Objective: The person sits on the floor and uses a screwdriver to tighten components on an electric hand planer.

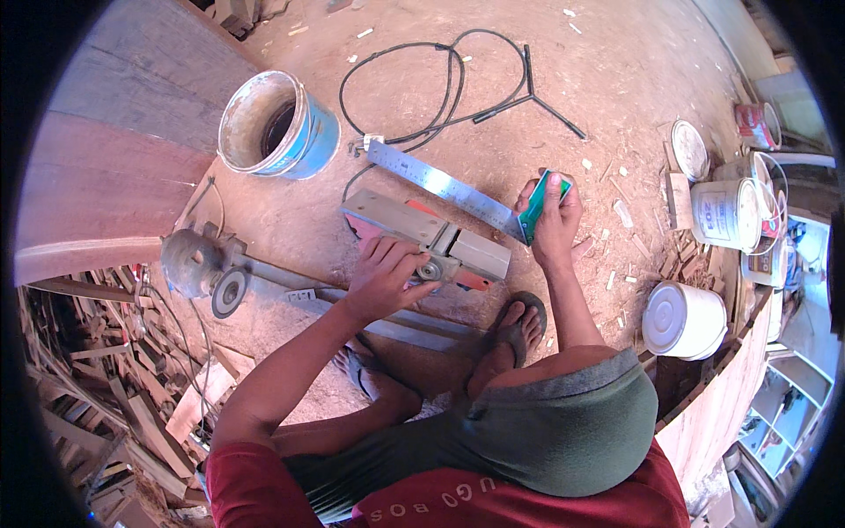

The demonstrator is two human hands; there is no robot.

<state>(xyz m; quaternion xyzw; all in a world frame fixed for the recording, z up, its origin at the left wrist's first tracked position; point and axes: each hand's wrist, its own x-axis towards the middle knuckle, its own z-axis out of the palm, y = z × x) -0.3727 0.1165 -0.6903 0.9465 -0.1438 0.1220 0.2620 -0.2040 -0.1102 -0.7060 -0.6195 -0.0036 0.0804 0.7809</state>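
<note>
An electric hand planer [396, 218] with red parts lies in front of me, its flat grey metal sole facing up. My left hand [385, 271] grips its near side, fingers bent over the edge beside a round fitting [429, 272]. To the right, my right hand [554, 220] is closed around the green handle of a try square [533, 218]. The long steel blade of the square [440, 183] points away to the left, beyond the planer. Whether the blade touches the planer, I cannot tell.
A black cable [449, 53] loops on the floor ahead. The blue bucket [321, 145] stands far left, above a bench grinder [194, 262]. White buckets [723, 216] and a lidded pail [685, 321] are at right. Wood offcuts [132, 378] pile up at left.
</note>
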